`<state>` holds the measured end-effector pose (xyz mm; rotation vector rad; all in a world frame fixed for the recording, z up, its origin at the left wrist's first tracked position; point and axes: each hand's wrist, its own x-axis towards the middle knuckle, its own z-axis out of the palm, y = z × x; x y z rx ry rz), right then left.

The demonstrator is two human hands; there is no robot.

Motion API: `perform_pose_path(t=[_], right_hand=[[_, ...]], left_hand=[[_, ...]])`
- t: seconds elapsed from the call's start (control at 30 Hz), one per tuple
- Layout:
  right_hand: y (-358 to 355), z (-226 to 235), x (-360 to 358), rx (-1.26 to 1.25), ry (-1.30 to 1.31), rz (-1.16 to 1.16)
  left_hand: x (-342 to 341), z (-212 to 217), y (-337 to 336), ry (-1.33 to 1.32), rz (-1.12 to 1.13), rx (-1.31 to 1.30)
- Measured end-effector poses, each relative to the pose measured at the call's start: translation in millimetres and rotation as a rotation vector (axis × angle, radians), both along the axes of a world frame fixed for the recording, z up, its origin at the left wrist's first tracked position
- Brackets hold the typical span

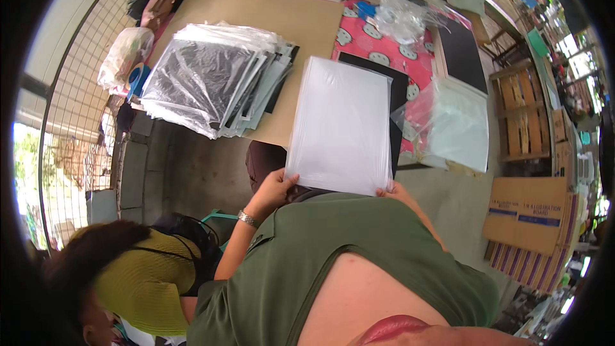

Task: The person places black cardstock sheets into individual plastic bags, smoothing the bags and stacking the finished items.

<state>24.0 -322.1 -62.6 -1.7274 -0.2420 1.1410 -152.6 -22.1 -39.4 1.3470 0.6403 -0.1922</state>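
A white board in a clear plastic sleeve (341, 125) lies over the table's near edge and reaches toward my lap. My left hand (274, 191) grips its near left corner, thumb on top. At the near right corner, my right hand (396, 193) pinches the plastic; part of that hand is hidden by the sleeve. Beneath the white board, a black board (398, 93) sticks out on the right. To the left lies an uneven pile of plastic-wrapped boards (208, 77), black and white. Clear plastic sleeves (456, 122) rest in a stack at the right.
Brown cardboard (314, 16) and a pink patterned cover (359, 38) line the table. Crumpled plastic (403, 16) and stacked black-topped boards (458, 51) sit at the far right. A blue tape roll (136, 80) is at the left edge. A person in a yellow-green top (144, 279) is close on my left.
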Motion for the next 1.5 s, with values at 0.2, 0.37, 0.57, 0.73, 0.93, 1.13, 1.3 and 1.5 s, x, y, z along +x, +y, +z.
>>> perform_pose_path(t=[0.2, 0.37, 0.57, 0.73, 0.93, 1.13, 1.3, 1.5], right_hand=[[171, 27, 50, 0.363, -0.071, 0.039], [342, 49, 90, 0.652, 0.052, 0.068], [351, 45, 111, 0.688, -0.205, 0.037], [172, 7, 166, 0.000, -1.574, -0.192], [10, -61, 142, -0.389, -1.514, -0.235], [61, -33, 120, -0.054, -1.438, -0.326], [106, 45, 50, 0.342, -0.826, 0.148], [95, 97, 69, 0.334, -0.473, -0.088]], left_hand=[[0, 9, 59, -0.227, 0.674, 0.020], [8, -11, 109, -0.449, 1.063, 0.027], [37, -31, 152, -0.312, 1.235, -0.171], [28, -31, 154, -0.133, 1.129, -0.159], [28, -22, 90, 0.010, 0.756, -0.324], [104, -16, -5, -0.329, 0.083, 0.201], [146, 21, -51, -0.693, -0.097, 0.535], [142, 34, -36, -0.393, -0.172, -0.065]])
